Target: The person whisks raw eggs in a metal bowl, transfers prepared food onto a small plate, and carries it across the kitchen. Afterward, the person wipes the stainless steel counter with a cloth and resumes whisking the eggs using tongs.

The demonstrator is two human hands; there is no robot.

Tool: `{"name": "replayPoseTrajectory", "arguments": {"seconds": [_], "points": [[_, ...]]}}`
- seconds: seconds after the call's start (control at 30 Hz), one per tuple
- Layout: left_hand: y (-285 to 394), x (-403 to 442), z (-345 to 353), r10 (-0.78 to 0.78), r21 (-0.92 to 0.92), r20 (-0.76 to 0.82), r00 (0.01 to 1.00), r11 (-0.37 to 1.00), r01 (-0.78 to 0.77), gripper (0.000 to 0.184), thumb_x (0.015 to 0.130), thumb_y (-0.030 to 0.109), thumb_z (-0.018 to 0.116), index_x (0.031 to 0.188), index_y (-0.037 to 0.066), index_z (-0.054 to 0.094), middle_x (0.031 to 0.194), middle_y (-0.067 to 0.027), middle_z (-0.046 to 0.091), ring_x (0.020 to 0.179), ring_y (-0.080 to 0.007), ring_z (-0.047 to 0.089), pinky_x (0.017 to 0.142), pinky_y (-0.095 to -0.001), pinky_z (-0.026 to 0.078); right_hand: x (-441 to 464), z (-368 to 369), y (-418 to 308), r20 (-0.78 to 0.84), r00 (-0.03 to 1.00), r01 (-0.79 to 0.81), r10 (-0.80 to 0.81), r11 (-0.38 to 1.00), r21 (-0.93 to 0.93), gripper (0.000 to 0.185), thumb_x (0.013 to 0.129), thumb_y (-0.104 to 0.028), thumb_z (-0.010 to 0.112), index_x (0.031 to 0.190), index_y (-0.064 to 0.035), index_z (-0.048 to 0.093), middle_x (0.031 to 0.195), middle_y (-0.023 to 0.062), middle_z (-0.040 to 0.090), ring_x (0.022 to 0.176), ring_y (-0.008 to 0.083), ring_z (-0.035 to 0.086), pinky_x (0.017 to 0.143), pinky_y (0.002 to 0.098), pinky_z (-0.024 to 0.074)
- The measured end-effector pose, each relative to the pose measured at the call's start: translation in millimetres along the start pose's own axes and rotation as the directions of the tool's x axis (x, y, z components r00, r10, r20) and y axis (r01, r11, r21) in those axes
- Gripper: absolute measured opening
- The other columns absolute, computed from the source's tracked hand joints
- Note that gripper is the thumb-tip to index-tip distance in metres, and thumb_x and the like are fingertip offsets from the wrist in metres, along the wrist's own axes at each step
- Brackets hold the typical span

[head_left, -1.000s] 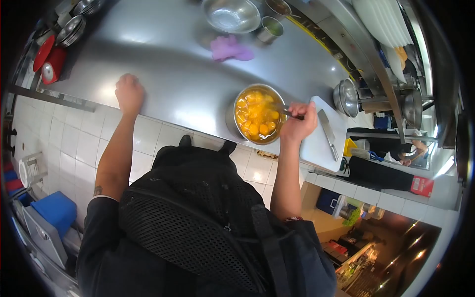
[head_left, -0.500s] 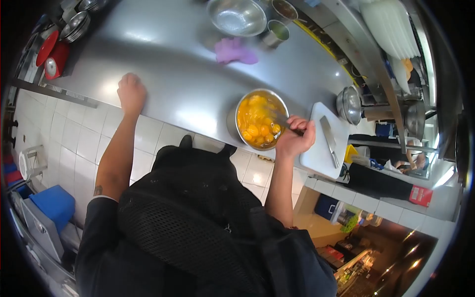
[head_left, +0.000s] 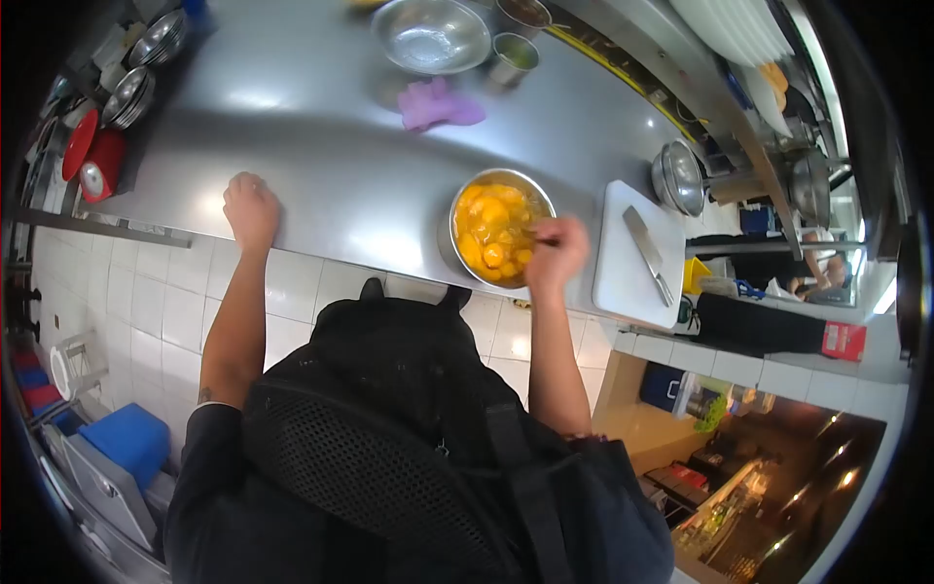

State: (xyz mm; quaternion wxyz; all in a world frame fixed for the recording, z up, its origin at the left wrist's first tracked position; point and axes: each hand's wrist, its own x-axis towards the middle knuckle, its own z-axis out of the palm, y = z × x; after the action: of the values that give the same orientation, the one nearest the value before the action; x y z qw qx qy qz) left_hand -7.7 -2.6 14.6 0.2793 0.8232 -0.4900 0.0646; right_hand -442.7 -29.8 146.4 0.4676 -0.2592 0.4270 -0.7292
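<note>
A round, deep pot (head_left: 447, 243) of smooth, shiny steel is standing right of centre at the near edge of the brushed-metal table (head_left: 331, 185), its mouth facing up. Glossy yolks (head_left: 492, 212), some rounded, some running together, are filling it. The right hand (head_left: 557, 255) is gripping a slim utensil (head_left: 534, 231) narrowly; its working end is pointing left into the pot, its long axis running roughly left to right, mostly hidden by fingers. The left hand (head_left: 252, 212) is resting on the table farther left, fingers curled closed. Right of the pot, a flat white board (head_left: 620, 284) is bearing a knife (head_left: 646, 243), its blade pointing far.
</note>
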Motion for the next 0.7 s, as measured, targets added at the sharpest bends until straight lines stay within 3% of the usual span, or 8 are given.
{"name": "replayPoseTrajectory", "arguments": {"seconds": [0.1,0.2,0.3,0.37,0.43,0.57,0.63,0.7], "points": [[-3,8,4,0.003,-0.017,-0.036,0.999,1.0,-0.003,0.015,0.087,0.01,0.054,0.1,0.009,0.061,0.116,-0.01,0.061,0.107,-0.0343,0.055,0.088,-0.0468,0.045,3,-6,-1,0.075,0.987,-0.139,0.141,0.99,-0.032,0.032,0.095,-0.016,0.048,0.065,-0.0062,0.042,0.059,0.006,0.043,0.055,0.0189,0.042,0.06,0.0353,0.0408],[-3,-1,1,0.003,-0.009,0.001,1.0,1.0,-0.003,0.015,0.086,0.01,0.054,0.099,0.009,0.062,0.116,-0.0099,0.061,0.107,-0.0344,0.055,0.088,-0.0468,0.045,-6,3,1,0.049,0.921,0.387,-0.387,0.894,-0.224,0.031,0.092,-0.016,0.05,0.064,-0.0084,0.039,0.058,0.0054,0.04,0.056,0.0189,0.04,0.061,0.0357,0.038],[-4,7,5,0.015,-0.009,-0.015,1.0,1.0,-0.015,0.015,0.086,0.009,0.055,0.099,0.008,0.061,0.116,-0.0102,0.061,0.106,-0.0349,0.055,0.088,-0.047,0.045,-9,-11,-8,0.203,0.974,-0.062,0.099,0.981,-0.183,0.029,0.09,-0.016,0.05,0.063,-0.0081,0.041,0.058,0.0065,0.042,0.056,0.0199,0.042,0.061,0.0352,0.0404],[-5,1,4,0.034,-0.032,-0.008,0.999,0.999,-0.035,0.015,0.085,0.009,0.055,0.099,0.008,0.061,0.116,-0.0106,0.061,0.106,-0.0353,0.055,0.088,-0.0473,0.045,-1,-21,-12,0.2,0.979,-0.033,0.03,0.999,0.008,0.029,0.09,-0.015,0.05,0.063,-0.007,0.042,0.058,0.0076,0.043,0.056,0.0204,0.043,0.06,0.0345,0.0406],[0,3,-1,0.012,0.0,0.024,1.0,1.0,-0.012,0.015,0.085,0.009,0.055,0.098,0.008,0.061,0.116,-0.0113,0.06,0.106,-0.036,0.055,0.089,-0.0476,0.045,5,-25,7,0.009,0.944,0.323,-0.331,0.915,-0.24,0.03,0.09,-0.014,0.05,0.063,-0.0078,0.041,0.055,0.0066,0.04,0.053,0.02,0.042,0.057,0.0338,0.0386],[-13,6,12,0.0,0.0,0.025,1.0,1.0,0.0,0.015,0.085,0.011,0.057,0.099,0.007,0.062,0.112,-0.0133,0.06,0.104,-0.0363,0.056,0.088,-0.0492,0.045,-13,-25,-4,0.139,0.99,-0.003,-0.007,0.998,0.069,0.029,0.092,-0.015,0.05,0.064,-0.0053,0.046,0.058,0.0077,0.045,0.056,0.0206,0.046,0.059,0.0341,0.041],[6,8,9,-0.114,-0.001,0.115,0.987,0.993,0.115,0.014,0.085,0.012,0.058,0.096,0.005,0.063,0.108,-0.014,0.061,0.1,-0.0359,0.058,0.087,-0.0487,0.046,-6,-26,0,0.0,0.993,0.112,-0.115,0.974,0.197,0.029,0.092,-0.014,0.049,0.064,-0.0055,0.046,0.057,0.0078,0.044,0.055,0.0202,0.045,0.058,0.0346,0.0402],[35,-2,39,0.069,-0.464,0.086,0.994,0.885,-0.021,0.014,0.088,0.014,0.058,0.093,0.002,0.064,0.099,-0.015,0.062,0.09,-0.0292,0.059,0.083,-0.0425,0.048,-6,-37,25,0.087,0.976,0.218,-0.201,0.935,-0.281,0.031,0.092,-0.015,0.048,0.063,-0.0083,0.041,0.055,0.0057,0.04,0.054,0.0189,0.042,0.058,0.0355,0.039]]}}
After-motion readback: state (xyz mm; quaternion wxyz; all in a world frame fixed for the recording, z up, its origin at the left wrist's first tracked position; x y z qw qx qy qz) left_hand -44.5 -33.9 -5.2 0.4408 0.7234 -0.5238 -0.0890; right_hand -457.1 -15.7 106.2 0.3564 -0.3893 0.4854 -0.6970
